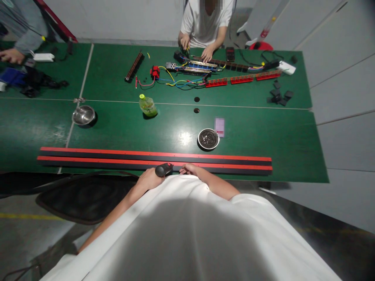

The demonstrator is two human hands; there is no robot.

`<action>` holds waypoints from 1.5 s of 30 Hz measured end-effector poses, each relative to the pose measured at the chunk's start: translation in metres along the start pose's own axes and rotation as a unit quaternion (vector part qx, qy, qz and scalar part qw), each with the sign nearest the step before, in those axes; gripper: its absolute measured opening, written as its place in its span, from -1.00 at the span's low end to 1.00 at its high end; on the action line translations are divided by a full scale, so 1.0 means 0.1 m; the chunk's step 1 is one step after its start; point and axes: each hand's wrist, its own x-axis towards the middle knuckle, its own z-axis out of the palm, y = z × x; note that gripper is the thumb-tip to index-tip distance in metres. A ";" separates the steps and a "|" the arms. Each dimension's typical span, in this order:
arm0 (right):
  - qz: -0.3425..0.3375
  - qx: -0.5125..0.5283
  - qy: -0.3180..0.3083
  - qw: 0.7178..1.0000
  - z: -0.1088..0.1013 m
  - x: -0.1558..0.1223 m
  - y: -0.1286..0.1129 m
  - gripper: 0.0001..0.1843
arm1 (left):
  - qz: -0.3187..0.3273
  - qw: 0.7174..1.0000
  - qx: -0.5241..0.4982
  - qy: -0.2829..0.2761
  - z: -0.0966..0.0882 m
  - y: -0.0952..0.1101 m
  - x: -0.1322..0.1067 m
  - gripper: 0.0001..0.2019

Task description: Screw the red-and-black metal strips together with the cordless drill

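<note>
My left hand (150, 178) is closed around a black power screwdriver (163, 170) with a red patch on top, at the table's near edge. Just right of it, the fingers of my right hand (189, 169) are bent together; what they may hold is too small to make out. Both hands are at the nearer of two long red-and-black bars, the near bar (117, 161) and the far bar (117, 153), which lie parallel along the edge. Beyond the bars stands a round dish (208, 139) of small dark pieces, perhaps screws.
On the green table (287, 136) stand a steel bowl (84, 115) and a green-capped bottle (148, 105). A pink card (219, 127) touches the dish. Across the table, a person (206, 23) handles wired red and black strips; another person's hand (13, 56) is at far left.
</note>
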 end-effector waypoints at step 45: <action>0.029 -0.151 -0.017 0.988 -0.10 0.10 -0.08 -0.57 | -0.068 0.989 -0.091 0.098 0.06 0.07 -0.19 -0.66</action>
